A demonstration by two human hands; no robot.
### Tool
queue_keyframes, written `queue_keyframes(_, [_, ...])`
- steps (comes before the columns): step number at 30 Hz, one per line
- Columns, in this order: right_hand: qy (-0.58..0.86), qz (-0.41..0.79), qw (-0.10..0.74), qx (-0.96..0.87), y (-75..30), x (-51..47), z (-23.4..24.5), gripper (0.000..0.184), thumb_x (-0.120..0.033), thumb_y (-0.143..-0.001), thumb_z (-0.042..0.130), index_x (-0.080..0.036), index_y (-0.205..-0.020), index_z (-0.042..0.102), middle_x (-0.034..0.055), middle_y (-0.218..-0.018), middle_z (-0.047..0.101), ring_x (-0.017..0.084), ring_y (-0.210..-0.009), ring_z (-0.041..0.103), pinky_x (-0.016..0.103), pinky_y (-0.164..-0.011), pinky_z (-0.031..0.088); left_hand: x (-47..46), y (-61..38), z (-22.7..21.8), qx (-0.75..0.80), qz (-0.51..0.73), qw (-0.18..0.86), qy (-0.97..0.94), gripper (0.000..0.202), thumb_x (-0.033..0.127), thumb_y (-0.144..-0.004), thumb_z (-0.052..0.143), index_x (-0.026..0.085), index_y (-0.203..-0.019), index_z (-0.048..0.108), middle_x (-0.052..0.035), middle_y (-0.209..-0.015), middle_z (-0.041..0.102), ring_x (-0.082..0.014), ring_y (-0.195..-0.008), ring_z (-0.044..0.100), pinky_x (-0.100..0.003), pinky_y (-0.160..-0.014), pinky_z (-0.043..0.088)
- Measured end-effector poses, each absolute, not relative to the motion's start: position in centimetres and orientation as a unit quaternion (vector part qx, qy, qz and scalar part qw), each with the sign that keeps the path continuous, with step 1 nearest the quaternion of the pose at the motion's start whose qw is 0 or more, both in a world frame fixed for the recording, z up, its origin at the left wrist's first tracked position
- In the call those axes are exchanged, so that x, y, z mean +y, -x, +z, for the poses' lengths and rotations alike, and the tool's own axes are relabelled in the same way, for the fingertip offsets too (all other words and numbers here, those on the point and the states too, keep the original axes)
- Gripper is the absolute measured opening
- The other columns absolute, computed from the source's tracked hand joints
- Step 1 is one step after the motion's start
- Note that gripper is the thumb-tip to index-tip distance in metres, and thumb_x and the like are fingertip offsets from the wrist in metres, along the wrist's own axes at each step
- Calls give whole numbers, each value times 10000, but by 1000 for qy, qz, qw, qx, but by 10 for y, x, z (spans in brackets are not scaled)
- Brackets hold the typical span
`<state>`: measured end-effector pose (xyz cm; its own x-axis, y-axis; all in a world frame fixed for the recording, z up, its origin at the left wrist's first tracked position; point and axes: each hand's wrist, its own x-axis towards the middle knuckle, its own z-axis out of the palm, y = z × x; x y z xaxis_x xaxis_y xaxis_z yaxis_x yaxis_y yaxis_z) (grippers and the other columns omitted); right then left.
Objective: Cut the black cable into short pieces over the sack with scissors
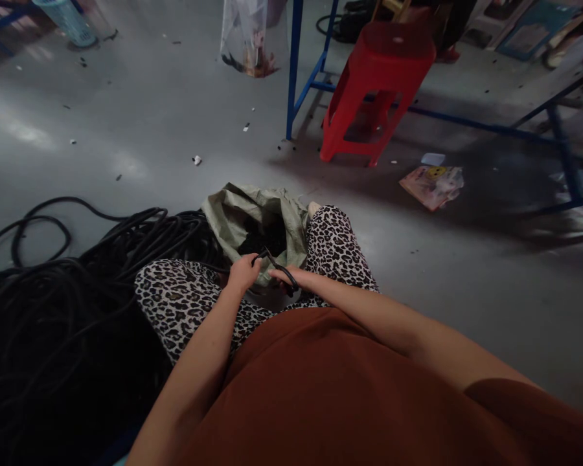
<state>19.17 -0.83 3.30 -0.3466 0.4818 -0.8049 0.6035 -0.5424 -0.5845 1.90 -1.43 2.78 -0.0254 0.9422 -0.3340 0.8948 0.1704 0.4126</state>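
Head view, left hand with fingers closed on one end of short black cable, right hand with fingers curled around other end, cable over lap, just before open green sack, black cable pile on floor at left, red stool well beyond.

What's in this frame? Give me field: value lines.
left hand: grips one end of a short black cable
right hand: holds the cable further along
sack: open, just beyond the hands, dark contents
heap: black cabling, at the person's left
stool: red, beside a blue frame, further off
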Motion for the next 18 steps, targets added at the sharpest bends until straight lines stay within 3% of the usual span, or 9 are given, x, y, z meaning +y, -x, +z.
queue_keyframes(18, [-571, -670, 53, 471, -190, -8, 39, 433, -548, -815, 560, -124, -726, 565, 22, -590, 561, 120, -488, 531, 188, -425, 419, -15, -19, 27, 690, 43, 301, -657, 355, 350, -868, 416, 219, -1067, 679, -52, -1033, 703, -194, -956, 623, -255, -807, 452])
